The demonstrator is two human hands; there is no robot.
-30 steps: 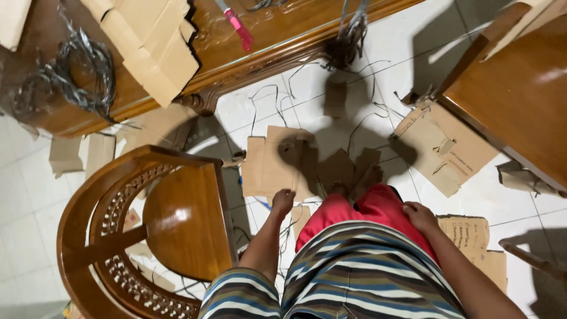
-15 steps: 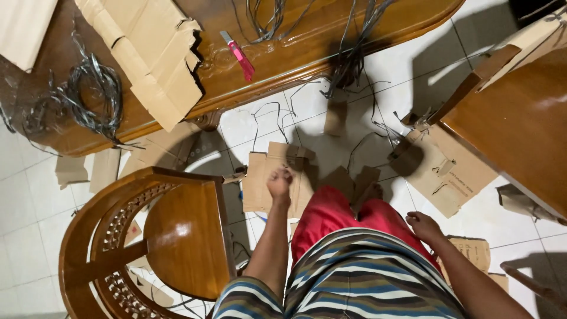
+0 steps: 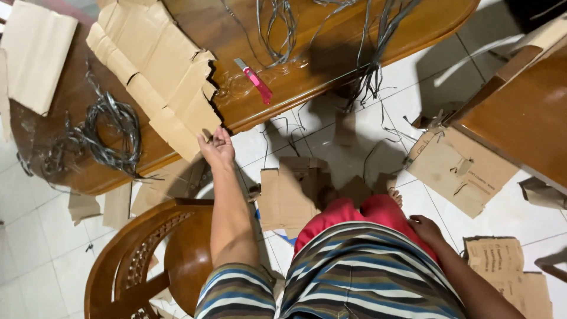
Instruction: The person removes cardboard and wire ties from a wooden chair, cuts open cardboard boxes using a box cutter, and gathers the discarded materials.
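Head view, looking straight down. Left hand (image 3: 217, 147) stretched forward, palm open, fingers spread, touching the lower corner of the folded cardboard sheet (image 3: 158, 65) at the edge of the wooden table (image 3: 307, 71); not gripping. Right hand (image 3: 426, 229) low beside the red shorts (image 3: 360, 215), fingers loosely curled, holding nothing visible. Pink box cutter (image 3: 255, 81) lying on the table, just right of the cardboard, untouched. Black wire bundle (image 3: 109, 133) on the table's left part, more wires (image 3: 378, 35) trailing over the far edge. Wooden chair (image 3: 153, 260) below left, cardboard scraps (image 3: 289, 195) on the white tiled floor (image 3: 35, 236).

Feet mostly hidden under shorts and striped shirt (image 3: 354, 277); only toes showing. Second table (image 3: 525, 112) cut off at the right. Table top cut off at the upper border. Printing on floor scraps too small to make out.

Compared with half a second ago: left hand moved up from above the floor scraps to the cardboard's corner, now open rather than loosely closed; camera tilted further toward the table; right hand much the same.
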